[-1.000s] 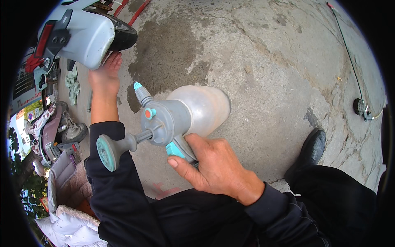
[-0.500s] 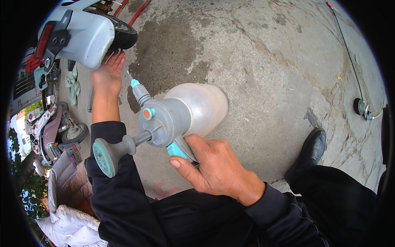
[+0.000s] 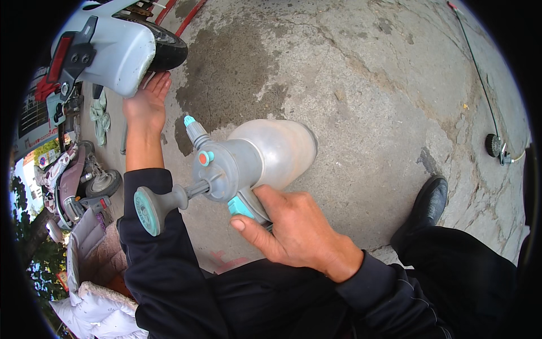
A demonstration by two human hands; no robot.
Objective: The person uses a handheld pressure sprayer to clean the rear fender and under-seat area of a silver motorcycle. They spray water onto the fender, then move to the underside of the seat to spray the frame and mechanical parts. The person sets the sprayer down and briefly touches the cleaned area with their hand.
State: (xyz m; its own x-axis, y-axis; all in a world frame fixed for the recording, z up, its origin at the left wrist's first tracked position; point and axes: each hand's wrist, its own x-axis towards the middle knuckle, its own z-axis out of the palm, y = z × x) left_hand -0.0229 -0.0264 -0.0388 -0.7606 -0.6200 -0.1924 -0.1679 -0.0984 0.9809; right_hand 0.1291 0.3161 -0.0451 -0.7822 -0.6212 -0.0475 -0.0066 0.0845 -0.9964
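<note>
Cracked concrete ground (image 3: pixel 367 130) in daylight.
A dark patch (image 3: pixel 228 70) stains it; green foliage (image 3: pixel 42 266) shows at far left.

Right hand (image 3: pixel 299 229), just below sprayer (image 3: pixel 234 164): most fingers hidden under its handle (image 3: pixel 256 204). Left hand (image 3: pixel 145 106), up-left of sprayer: palm blurred in part; whether it touches wheel (image 3: pixel 170 53), cannot tell. White scooter (image 3: pixel 121 56), farther up-left of sprayer: cut by view's rim. Pale hose (image 3: pixel 518 156), far right of sprayer: cut also.
</note>
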